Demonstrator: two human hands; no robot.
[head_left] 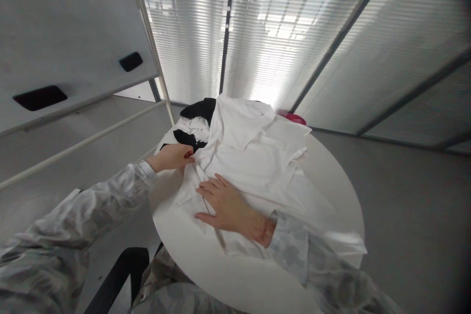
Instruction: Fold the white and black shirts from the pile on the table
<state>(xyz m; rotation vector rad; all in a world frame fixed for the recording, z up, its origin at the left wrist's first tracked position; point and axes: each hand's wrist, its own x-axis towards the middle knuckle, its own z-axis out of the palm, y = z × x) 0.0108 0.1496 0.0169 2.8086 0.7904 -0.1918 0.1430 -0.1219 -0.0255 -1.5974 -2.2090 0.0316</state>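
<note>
- While the white shirt (253,157) is laid out across the middle of the round table (239,279), its collar towards the table's far edge, it is not yet lying flat: creases are seen throughout, and the side towards the table's left is bunched
- Spreading appears mostly done, by judgement; smoothing of the folds and of the bunched side seems to be left
- At the table's left part, the bunched side is pinched by the left hand (172,156), its fingers curled nearly closed
- Nearer the table's front, the right hand (228,206) is rested palm down on the fabric, opened wide with fingers loosely spread, nothing being grasped
- Counted: two hands, one table and one spread shirt; whether a second white layer is included beneath cannot be told
- At the table's far left, one crumpled white cloth (195,127) is seen between two patches of black cloth (200,109); whether these are joined cannot be told
- At the table's far right edge, one red item (295,118) is partly hidden
</note>
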